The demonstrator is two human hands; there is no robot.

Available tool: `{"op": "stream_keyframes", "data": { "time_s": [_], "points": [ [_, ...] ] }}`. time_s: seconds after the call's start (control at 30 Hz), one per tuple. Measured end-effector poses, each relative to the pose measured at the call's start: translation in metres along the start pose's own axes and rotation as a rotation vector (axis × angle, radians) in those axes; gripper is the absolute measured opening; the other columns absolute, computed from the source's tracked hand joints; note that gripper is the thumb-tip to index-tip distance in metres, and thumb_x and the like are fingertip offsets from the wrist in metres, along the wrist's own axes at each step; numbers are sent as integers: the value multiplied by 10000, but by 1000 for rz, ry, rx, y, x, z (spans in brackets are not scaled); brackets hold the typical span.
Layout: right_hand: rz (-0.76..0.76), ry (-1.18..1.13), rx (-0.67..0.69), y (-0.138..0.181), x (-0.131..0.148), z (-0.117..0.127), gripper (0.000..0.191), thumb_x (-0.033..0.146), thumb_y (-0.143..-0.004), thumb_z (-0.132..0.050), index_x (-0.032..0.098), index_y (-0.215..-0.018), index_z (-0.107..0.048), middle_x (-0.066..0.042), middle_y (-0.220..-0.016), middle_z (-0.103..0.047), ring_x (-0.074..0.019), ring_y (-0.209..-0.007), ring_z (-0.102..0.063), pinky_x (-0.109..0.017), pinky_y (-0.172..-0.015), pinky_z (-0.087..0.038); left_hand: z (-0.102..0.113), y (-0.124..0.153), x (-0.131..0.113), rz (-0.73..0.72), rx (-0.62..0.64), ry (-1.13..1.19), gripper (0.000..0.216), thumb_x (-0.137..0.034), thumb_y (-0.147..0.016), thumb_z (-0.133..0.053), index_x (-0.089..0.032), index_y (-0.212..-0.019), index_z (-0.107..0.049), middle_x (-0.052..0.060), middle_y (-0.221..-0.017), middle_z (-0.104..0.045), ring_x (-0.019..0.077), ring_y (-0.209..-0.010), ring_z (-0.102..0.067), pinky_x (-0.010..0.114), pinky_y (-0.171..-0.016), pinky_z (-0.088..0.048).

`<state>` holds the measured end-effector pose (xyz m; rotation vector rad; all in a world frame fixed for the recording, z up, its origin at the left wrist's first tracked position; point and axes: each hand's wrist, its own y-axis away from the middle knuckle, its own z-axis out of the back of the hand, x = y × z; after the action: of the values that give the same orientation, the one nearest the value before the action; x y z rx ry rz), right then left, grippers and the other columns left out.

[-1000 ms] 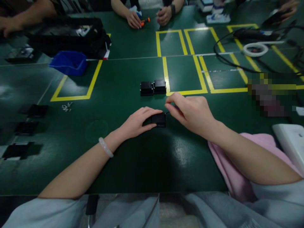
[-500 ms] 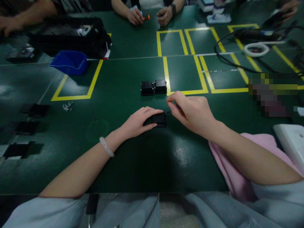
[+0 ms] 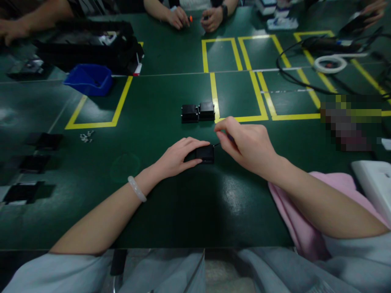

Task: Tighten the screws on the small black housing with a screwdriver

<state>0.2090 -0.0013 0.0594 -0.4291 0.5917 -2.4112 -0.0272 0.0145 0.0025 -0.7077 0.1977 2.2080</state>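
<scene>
My left hand (image 3: 181, 156) lies on the table with thumb and fingers closed on the two sides of a small black box (image 3: 205, 154). A thin, dark shaft, apparently a screwdriver (image 3: 217, 144), sticks out of my right hand (image 3: 246, 144). Its tip meets the box's far right corner; the handle is mostly hidden inside my curled fingers. Just beyond my hands sit two similar black boxes (image 3: 190, 113), side by side, with small shiny bits at their edges. Small silver pieces that look like screws (image 3: 86, 136) lie in a loose heap at the left.
A blue bin (image 3: 90, 79) stands before a long black tray (image 3: 91, 49) at the left. Several flat black parts (image 3: 34, 163) lie at the left edge. Cables (image 3: 284, 69), a pink cloth (image 3: 305, 203) and a white case (image 3: 374, 179) occupy the right. A co-worker's hands (image 3: 210, 19) are opposite.
My hands, the box and the tool hold almost the same place. Across the table, the co-worker's hand by the small orange thing has shifted slightly.
</scene>
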Motion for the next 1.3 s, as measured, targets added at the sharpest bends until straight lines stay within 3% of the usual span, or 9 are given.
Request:
{"op": "stream_keyframes", "data": {
  "time_s": [0.1, 0.3, 0.5, 0.7, 0.9, 1.3],
  "points": [
    [21, -19, -33, 0, 0, 0, 213, 237, -972, -396, 147, -1009, -585, 20, -682, -662, -116, -546, -607, -247, -528, -327, 0, 0, 0, 1, -1, 3, 457, -296, -965, -560, -228, -1402, -446, 77, -1296, -551, 228, -1183, -517, 378, -1004, -440],
    [-13, 6, 17, 0, 0, 0, 294, 342, -1001, -371, 157, -954, -594, -6, -695, -678, -134, -578, -630, -253, -531, -316, -1, 0, 1, -1, -6, -9, 467, -305, -966, -558, -238, -1412, -436, 74, -1307, -545, 229, -1195, -513, 387, -1016, -436],
    [-17, 13, 3, -1, 1, 0, 254, 262, -990, -353, 157, -1006, -584, 10, -697, -674, -110, -558, -597, -249, -534, -294, -1, 0, 0, 2, 1, -8, 465, -297, -968, -554, -240, -1414, -438, 71, -1320, -546, 227, -1209, -505, 380, -1026, -428],
    [-4, 68, 39, 0, 1, 0, 321, 358, -999, -362, 164, -915, -603, -9, -698, -680, -121, -570, -603, -260, -546, -292, -1, 1, 1, -4, -9, -13, 473, -311, -965, -559, -240, -1416, -433, 72, -1293, -551, 228, -1188, -515, 378, -1010, -437],
    [-11, 10, 37, 0, 0, -1, 274, 294, -997, -345, 173, -1006, -590, -1, -795, -700, -97, -613, -596, -249, -563, -291, 0, 1, 0, 3, -2, -6, 460, -303, -968, -551, -238, -1410, -438, 73, -1300, -548, 226, -1194, -511, 373, -1013, -436],
    [4, 24, 51, 2, -1, 1, 362, 408, -1007, -351, 166, -929, -607, -16, -712, -679, -122, -593, -603, -251, -560, -300, 0, 1, 0, 15, 4, -6, 462, -334, -964, -547, -242, -1405, -446, 77, -1292, -554, 239, -1186, -516, 390, -1001, -448]
  ]
}}
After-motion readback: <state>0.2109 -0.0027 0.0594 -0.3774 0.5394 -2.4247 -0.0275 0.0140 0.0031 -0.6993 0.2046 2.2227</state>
